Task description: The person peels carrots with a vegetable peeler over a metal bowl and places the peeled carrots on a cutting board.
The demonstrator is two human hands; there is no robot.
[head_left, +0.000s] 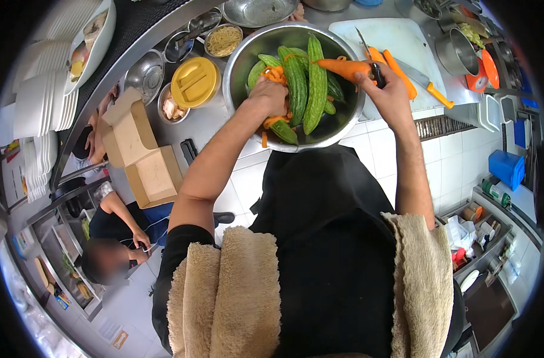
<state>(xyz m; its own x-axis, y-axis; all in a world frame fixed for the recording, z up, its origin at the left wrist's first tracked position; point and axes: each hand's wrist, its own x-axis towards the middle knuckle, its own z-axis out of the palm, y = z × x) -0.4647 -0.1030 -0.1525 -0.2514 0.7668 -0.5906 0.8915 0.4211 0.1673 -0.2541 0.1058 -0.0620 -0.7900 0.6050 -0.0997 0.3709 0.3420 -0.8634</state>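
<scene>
A large metal bowl (237, 122) holds several green bitter gourds (315, 89) and curled orange peels (274, 74). My left hand (268, 97) is down inside the bowl, its fingers closed on some peels; the fingertips are partly hidden. Over the bowl's right edge, my right hand (386, 92) grips the thick end of an orange carrot (342, 68), whose tip points left. A black-handled tool (378, 76) also shows in that hand.
Behind my right hand lie more carrots (397, 70) and a yellow-handled knife (420, 79) on a white cutting board (403, 37). To the left are a yellow lid (194, 82), small bowls and an open cardboard box (154, 178). A seated person (112, 224) is at lower left.
</scene>
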